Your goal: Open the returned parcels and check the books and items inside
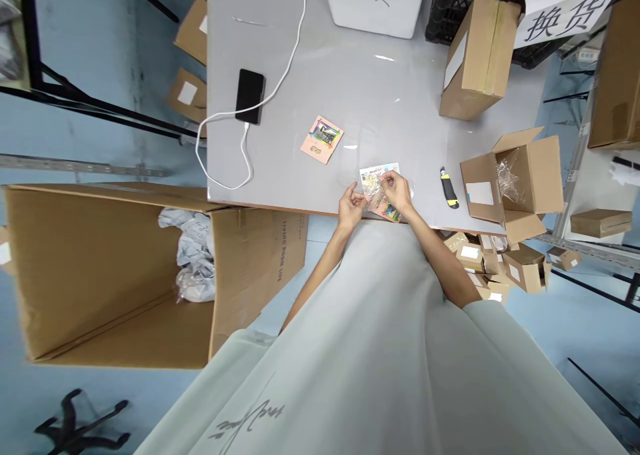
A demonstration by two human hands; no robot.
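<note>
At the table's near edge lies a colourful printed card (371,178), with a shiny clear plastic bag (369,198) about it. My right hand (397,192) is over the card, its thumb and fingertips pinched on the clear plastic. To the left, my left hand (352,206) has its fingers curled together at the bag's other side and grips the film. Below the right fingers shows a second, pinkish printed card (386,209), partly covered by the hand. Another pink printed card (323,139) rests flat, farther up and left, apart from both hands.
A yellow-black box cutter (449,188) and an open carton (510,175) are right. Behind stand a closed box (480,56), black crate (440,8) and white bin (375,15). A phone (250,96) with cable lies left; a large carton (257,268) stands beside the table.
</note>
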